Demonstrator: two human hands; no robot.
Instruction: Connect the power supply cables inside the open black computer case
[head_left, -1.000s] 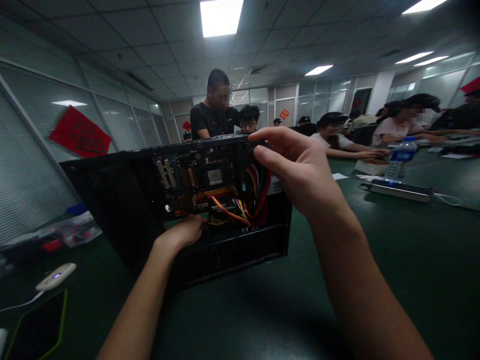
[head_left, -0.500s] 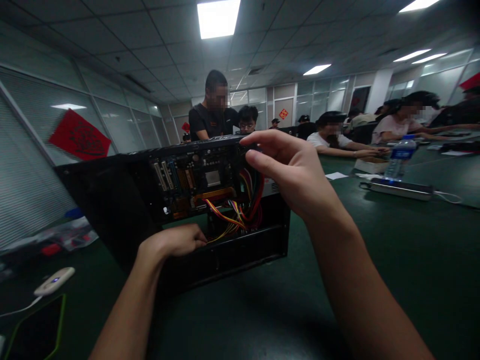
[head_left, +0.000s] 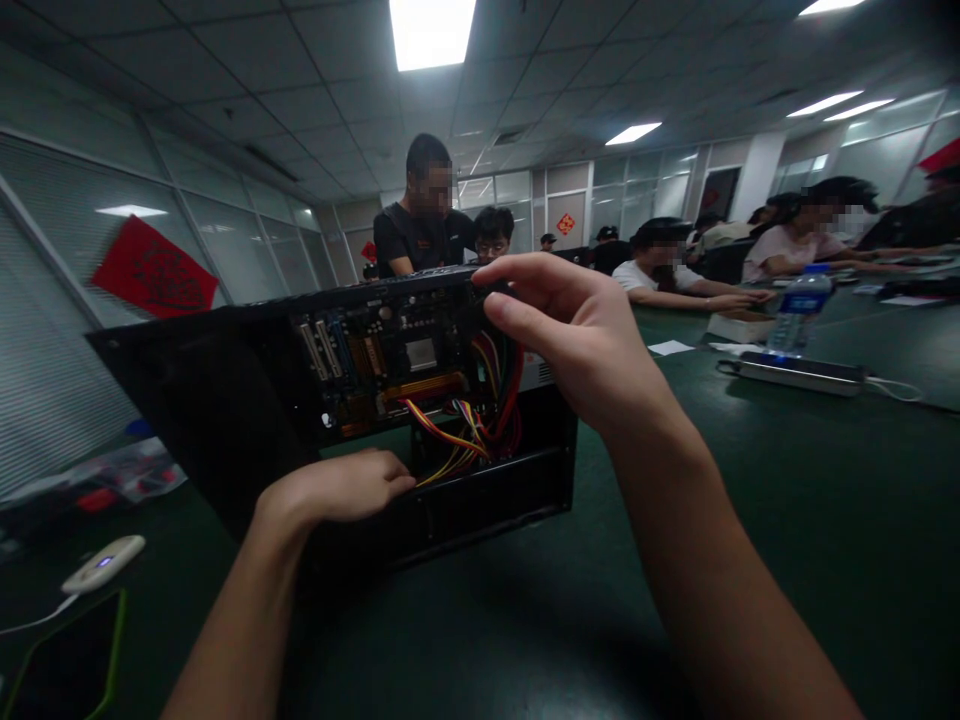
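Observation:
An open black computer case is tilted above the green table, its inside facing me. A motherboard lines its upper part, and red, yellow and black cables hang at the right of it. My left hand reaches over the lower edge, fingers closed round the case's lower rail beside the yellow wires; its fingertips are partly hidden. My right hand is at the upper right corner, index finger on the top edge and thumb just below it, on the case.
A phone with a green edge and a white device lie at the left. At the right stand a water bottle, a silver-black power strip and a small box. Several people sit or stand beyond the table.
The case and both hands have shifted slightly left in view, and the case's left side looks a little wider. Both hands keep their places on the case.

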